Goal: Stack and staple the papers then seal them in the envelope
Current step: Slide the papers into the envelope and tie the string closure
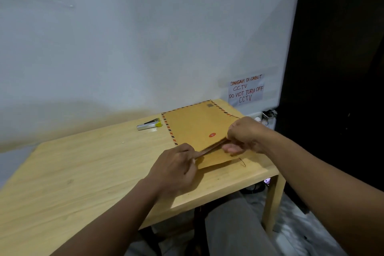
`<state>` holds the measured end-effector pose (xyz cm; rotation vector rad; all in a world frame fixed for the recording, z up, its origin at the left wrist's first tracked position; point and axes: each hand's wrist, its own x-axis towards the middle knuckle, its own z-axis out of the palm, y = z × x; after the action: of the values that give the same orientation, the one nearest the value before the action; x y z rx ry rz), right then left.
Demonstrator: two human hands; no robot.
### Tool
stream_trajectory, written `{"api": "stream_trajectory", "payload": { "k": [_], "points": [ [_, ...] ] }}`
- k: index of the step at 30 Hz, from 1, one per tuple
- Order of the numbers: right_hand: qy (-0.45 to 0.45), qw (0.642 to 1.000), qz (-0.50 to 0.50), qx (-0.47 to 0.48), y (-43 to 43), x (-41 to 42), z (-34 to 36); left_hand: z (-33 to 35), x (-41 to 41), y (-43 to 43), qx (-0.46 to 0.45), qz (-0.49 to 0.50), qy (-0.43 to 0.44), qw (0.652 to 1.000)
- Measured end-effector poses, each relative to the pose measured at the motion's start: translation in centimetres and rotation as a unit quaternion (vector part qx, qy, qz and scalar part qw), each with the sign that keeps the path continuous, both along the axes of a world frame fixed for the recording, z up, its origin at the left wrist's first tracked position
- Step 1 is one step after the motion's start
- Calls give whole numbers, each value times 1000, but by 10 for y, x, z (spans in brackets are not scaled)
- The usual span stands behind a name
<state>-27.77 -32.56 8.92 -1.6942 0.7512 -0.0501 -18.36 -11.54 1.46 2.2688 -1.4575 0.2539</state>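
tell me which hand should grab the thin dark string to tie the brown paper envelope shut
Right. The right hand grips the brown paper envelope flap close to the thin dark string and beside the red round button; the left hand pinches the flap's other end.

On my feed I see a light wooden table with square legs (83,172) set against a pale grey-white wall (124,48) bearing a handwritten paper notice (246,89), beside a tall dark panel (336,68), over a pale speckled floor (301,235).
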Motion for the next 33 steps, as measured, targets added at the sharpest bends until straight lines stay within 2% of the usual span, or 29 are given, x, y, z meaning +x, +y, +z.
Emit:
{"api": "stream_trajectory", "payload": {
  "k": [2, 5, 8, 10, 13, 15, 19, 22, 25, 28, 30, 31, 33],
  "points": [
    [40, 987, 72, -136, -6, -7, 3, -3, -2, 4, 45, -1, -4, 999],
    [54, 930, 169, -322, -15, -13, -1, -10, -1, 6, 71, 5, -22, 997],
    [89, 869, 258, -413, -12, -12, -12, -11, 1, 5, 8, 4, -39, 999],
    [101, 836, 273, -465, -8, -8, -20, -8, 4, 5, -23, 38, 2, 999],
    [66, 830, 254, -491, -3, 1, -26, -5, 11, 5, -42, 92, 60, 993],
    [46, 835, 263, -481, -2, 7, -28, -5, 16, 6, -32, 114, 81, 990],
    [27, 877, 278, -392, 2, 20, -30, -12, 21, 10, 14, 188, 75, 979],
    [46, 878, 298, -371, 7, 31, -34, -15, 21, 12, 34, 282, 66, 956],
    [56, 891, 315, -322, 10, 44, -36, -12, 23, 9, 46, 345, 116, 930],
    [44, 922, 299, -244, 12, 52, -34, -2, 27, 7, -2, 376, 201, 904],
    [15, 947, 266, -181, 15, 55, -32, 9, 30, 5, -73, 390, 284, 873],
    [2, 957, 248, -153, 15, 56, -32, 14, 33, 3, -115, 399, 335, 846],
    [-19, 970, 218, -101, 18, 59, -30, 22, 40, 1, -219, 381, 474, 763]
  ]
}}
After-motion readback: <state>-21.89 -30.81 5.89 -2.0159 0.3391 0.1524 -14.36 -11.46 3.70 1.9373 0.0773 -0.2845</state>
